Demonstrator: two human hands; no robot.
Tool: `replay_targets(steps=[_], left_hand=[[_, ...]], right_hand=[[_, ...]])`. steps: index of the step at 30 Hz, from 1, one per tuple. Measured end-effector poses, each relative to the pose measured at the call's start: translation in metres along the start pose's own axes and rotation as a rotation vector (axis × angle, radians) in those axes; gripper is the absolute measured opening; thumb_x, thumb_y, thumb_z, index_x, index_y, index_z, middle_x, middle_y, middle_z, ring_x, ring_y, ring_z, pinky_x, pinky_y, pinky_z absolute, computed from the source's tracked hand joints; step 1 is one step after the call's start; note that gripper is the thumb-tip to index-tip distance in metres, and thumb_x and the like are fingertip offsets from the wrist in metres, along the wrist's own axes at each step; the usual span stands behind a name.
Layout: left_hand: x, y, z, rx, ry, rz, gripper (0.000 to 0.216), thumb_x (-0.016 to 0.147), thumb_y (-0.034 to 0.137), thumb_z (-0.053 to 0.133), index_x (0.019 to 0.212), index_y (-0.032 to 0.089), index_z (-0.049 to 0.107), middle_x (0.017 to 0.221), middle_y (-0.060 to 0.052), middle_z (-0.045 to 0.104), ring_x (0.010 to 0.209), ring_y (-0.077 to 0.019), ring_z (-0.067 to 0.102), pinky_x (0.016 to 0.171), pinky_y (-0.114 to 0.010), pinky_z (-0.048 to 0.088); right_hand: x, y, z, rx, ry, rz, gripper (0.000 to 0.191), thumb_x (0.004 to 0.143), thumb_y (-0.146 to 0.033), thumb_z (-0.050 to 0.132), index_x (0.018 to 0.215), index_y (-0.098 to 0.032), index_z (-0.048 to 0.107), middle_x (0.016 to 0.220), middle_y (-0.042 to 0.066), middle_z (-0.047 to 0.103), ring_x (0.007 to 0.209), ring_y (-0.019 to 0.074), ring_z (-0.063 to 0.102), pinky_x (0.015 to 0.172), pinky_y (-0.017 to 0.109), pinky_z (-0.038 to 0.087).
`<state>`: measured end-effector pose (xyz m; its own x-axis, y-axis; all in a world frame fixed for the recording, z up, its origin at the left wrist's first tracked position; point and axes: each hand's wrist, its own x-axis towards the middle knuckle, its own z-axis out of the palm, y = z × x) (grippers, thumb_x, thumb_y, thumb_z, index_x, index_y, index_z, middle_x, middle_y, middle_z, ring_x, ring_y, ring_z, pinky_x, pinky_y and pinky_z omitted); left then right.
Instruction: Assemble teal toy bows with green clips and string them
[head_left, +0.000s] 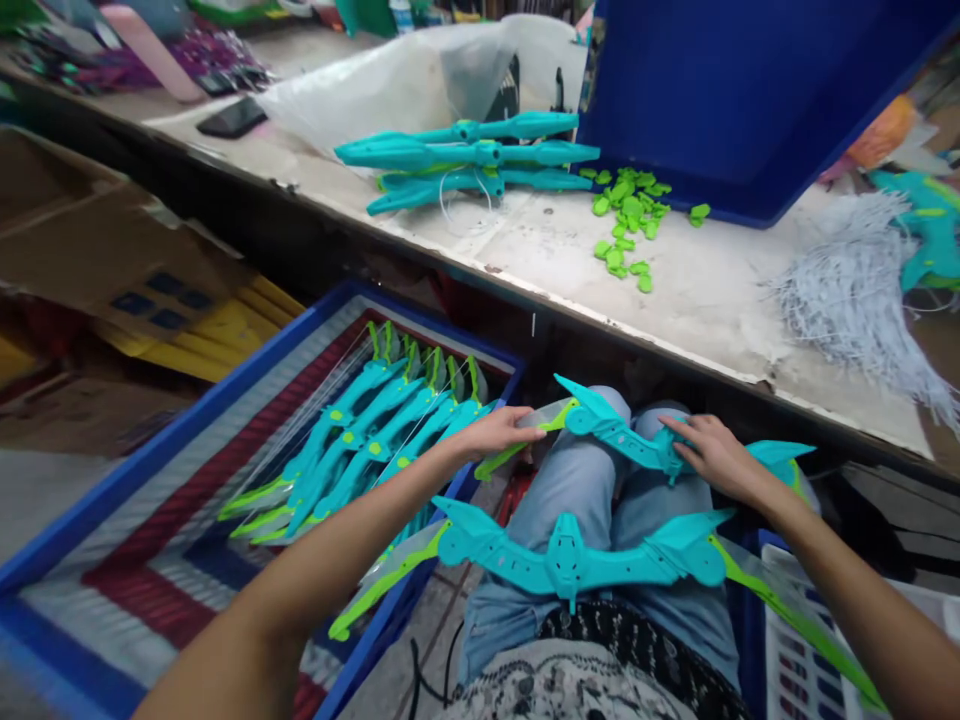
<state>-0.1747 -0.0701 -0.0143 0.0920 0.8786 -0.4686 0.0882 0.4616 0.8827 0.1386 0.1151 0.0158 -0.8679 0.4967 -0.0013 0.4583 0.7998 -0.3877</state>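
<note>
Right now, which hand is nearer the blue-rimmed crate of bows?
Left. The left hand is close to the crate; the right hand is farther away, on a teal bow.

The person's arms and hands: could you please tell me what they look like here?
The left arm and right arm are bare where they show, with no sleeves in view. The left hand and right hand wear no gloves, and no watch or bracelet can be seen. Any small ring is too fine to rule out.
</note>
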Motion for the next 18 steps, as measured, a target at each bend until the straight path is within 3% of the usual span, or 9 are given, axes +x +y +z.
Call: replay_targets(steps=[2,5,9,14,18], left_hand=[[0.008,0.011,0.007,-0.067,0.006,0.006,0.044,0.072,0.056,0.064,0.093,0.018,0.057,0.062,0.004,0.059,0.052,-0.013,0.057,0.05,-0.023,0.044],[0.009,0.027,0.009,0.019,0.05,0.046,0.042,0.076,0.055,0.062,0.094,0.018,0.055,0.06,0.005,0.056,0.045,-0.0092,0.05,0.043,-0.02,0.036],[0.006,0.049,0.003,0.23,0.177,0.018,0.04,0.078,0.057,0.057,0.085,0.018,0.052,0.047,0.008,0.047,0.036,-0.0089,0.042,0.036,-0.02,0.029],[0.005,0.06,-0.003,0.293,0.158,0.022,0.037,0.078,0.056,0.057,0.077,0.02,0.049,0.044,0.008,0.046,0.034,-0.0089,0.041,0.035,-0.02,0.028],[0.005,0.059,-0.003,0.308,0.201,0.013,0.036,0.077,0.055,0.058,0.077,0.019,0.049,0.043,0.008,0.045,0.034,-0.0088,0.04,0.035,-0.02,0.028]], right_hand=[[0.018,-0.009,0.004,0.045,0.137,0.003,0.038,0.087,-0.034,0.051,0.119,-0.018,0.064,0.119,0.014,0.063,0.112,0.0273,0.057,0.096,0.048,0.045],[0.057,-0.047,0.02,0.298,0.211,0.093,0.04,0.09,-0.039,0.047,0.12,-0.018,0.063,0.123,0.011,0.064,0.112,0.0228,0.059,0.095,0.038,0.047],[0.098,-0.092,0.04,0.381,0.243,0.35,0.044,0.094,-0.049,0.036,0.093,-0.02,0.07,0.085,0.006,0.071,0.082,0.0201,0.065,0.072,0.028,0.046],[0.105,-0.094,0.041,0.391,0.323,0.275,0.048,0.095,-0.051,0.033,0.071,-0.02,0.062,0.067,0.002,0.063,0.064,0.0146,0.056,0.058,0.024,0.033],[0.106,-0.09,0.041,0.365,0.303,0.347,0.053,0.095,-0.053,0.03,0.058,-0.021,0.05,0.057,0.0,0.054,0.055,0.0132,0.048,0.053,0.026,0.026]])
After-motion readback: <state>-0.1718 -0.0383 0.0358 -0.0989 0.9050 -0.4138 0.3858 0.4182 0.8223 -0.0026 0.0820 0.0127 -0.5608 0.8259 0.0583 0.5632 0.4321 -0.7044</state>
